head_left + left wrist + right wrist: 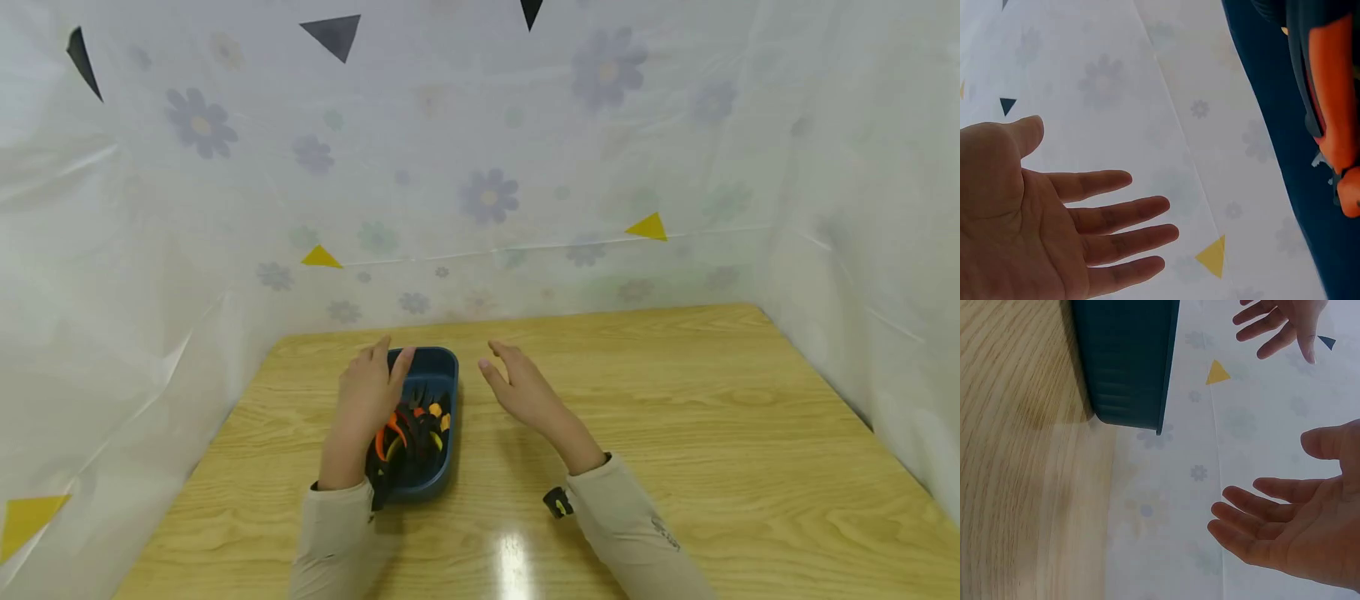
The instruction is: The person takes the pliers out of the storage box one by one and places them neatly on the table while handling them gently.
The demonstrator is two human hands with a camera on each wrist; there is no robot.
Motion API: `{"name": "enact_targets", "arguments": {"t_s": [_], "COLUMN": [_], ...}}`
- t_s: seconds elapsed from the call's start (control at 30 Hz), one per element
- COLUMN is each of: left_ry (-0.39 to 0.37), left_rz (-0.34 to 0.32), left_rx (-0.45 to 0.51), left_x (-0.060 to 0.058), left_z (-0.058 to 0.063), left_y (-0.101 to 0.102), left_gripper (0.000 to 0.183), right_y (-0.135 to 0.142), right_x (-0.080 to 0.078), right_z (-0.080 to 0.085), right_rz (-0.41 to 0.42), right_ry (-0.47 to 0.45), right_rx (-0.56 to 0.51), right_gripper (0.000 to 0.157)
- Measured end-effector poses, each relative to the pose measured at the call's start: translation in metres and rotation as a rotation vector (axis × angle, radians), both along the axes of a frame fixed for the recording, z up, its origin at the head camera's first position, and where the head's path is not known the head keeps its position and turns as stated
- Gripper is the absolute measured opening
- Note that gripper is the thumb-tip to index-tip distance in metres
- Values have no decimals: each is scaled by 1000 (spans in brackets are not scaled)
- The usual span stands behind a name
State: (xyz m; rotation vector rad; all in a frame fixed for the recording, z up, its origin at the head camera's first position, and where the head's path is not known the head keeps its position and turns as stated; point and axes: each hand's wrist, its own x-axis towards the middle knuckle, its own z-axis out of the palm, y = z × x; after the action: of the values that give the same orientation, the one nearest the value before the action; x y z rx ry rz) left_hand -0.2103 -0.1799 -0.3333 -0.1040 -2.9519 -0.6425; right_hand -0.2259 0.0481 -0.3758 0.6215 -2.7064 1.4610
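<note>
A deep dark-blue plastic bin point(454, 392) stands left of the middle of the table. Inside lies a pile of tools, among them a pair of orange-and-black handles point(396, 427) like those of pliers, plus several yellow and black ends. My left hand point(367, 392) is raised and overlaps the bin's left side in the head view; its palm and spread fingers point(1125, 215) show bare in the left wrist view. To the right of the bin hovers my right hand point(525, 393), its fingers point(1254, 519) relaxed and a little bent, holding nothing. Both palms face inward.
The wooden table point(645, 400) reaches back to a white flower-printed sheet point(487, 150), which also hangs at both sides. Yellow triangles point(648, 227) and dark ones mark the sheet. A small black object point(558, 502) shows beside the right sleeve.
</note>
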Motion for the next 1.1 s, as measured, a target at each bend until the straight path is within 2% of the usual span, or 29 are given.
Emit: {"name": "enact_targets", "arguments": {"t_s": [0.37,0.57,1.1], "left_ry": [-62,-99,-239], "left_rz": [1,-8,36], "left_rx": [10,-11,-54], "left_x": [2,4,10], "left_z": [3,0,-3], "left_y": [-16,-27,-56], "left_gripper": [71,71,76], "right_y": [-4,-8,-17], "right_x": [-2,-1,2], "right_z": [-5,-8,-14], "right_rz": [16,10,-25], "right_ry": [0,-36,-115], "right_rx": [-32,-31,9], "right_gripper": [56,54,48]}}
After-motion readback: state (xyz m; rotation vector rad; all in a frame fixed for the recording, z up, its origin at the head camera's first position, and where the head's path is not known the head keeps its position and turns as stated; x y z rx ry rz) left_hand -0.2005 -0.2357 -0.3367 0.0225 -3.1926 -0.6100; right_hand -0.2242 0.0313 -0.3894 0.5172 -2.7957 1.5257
